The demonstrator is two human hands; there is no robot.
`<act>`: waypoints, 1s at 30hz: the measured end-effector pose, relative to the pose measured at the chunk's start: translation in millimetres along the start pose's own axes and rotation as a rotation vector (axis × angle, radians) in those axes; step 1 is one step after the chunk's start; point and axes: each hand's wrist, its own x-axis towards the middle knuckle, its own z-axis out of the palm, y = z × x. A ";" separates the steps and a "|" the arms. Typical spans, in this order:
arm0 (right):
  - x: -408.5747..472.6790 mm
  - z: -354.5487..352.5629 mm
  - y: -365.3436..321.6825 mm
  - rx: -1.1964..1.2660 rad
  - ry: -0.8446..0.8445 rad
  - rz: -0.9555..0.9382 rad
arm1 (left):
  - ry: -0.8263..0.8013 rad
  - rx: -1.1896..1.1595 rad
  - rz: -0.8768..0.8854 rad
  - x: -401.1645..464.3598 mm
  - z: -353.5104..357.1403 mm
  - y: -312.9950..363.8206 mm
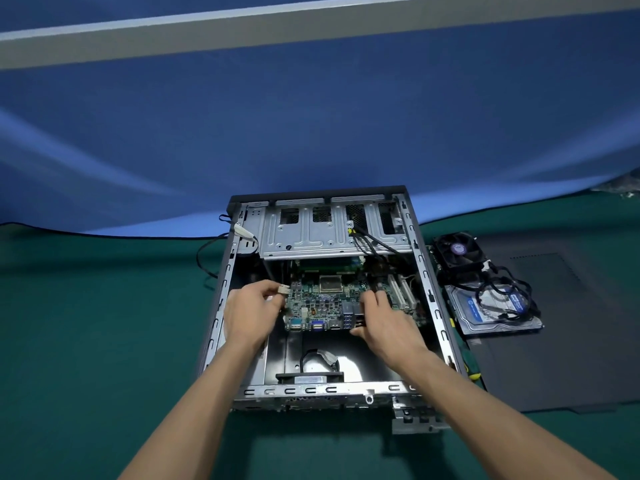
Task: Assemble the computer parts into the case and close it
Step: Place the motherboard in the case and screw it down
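we look down into an open computer case [437, 306] lying on its side on a green counter [86, 323], midway through a rebuild. the motherboard [322, 303] already sits on the case floor, its row of ports toward us, with a bare square chip [330, 284] at its centre and white slots at its right edge. our left hand [251, 313] pinches a small pale connector [283, 289] between thumb and fingertips, holding it just above the board's left edge; whether it is plugged in we cannot tell. our right hand [379, 322] rests on the board's right side, its grip curled down over the port block [353, 318] and seemingly steadying the board; we cannot tell whether it actually clasps anything. black cables [372, 242] trail from the metal drive cage [311, 233] at the far end of the case down toward the board. what remains looks considerable: the cooling fan [457, 252] and the hard drive [498, 311], draped with a black cable, lie outside on the counter just to the right of the case, and the dark side panel [554, 358] lies flat beneath and beyond them, not yet fitted. a tool with a yellow and green handle [474, 370] peeks out beside the case's right wall. by our judgement the job is less than half done, with wiring, cooler, drive and closing of the case left.
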 end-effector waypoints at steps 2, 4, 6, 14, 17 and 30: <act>1.3 -1.6 3.2 0.030 0.006 0.002 | 0.014 -0.051 -0.010 1.0 0.8 2.3; 1.8 -1.7 6.3 0.052 0.003 0.010 | 0.090 -0.118 -0.054 1.9 3.6 7.5; 1.2 -0.3 5.7 0.045 -0.024 0.011 | 0.215 -0.201 -0.123 2.9 5.1 12.1; 14.2 5.9 2.7 0.026 -0.116 -0.001 | 0.023 0.074 0.137 -2.6 6.2 16.1; 18.8 11.8 1.0 0.011 -0.167 -0.021 | -0.088 0.201 0.283 -5.0 4.9 18.4; 27.2 26.6 13.0 0.042 -0.233 -0.022 | -0.639 0.822 0.373 -25.6 43.9 33.7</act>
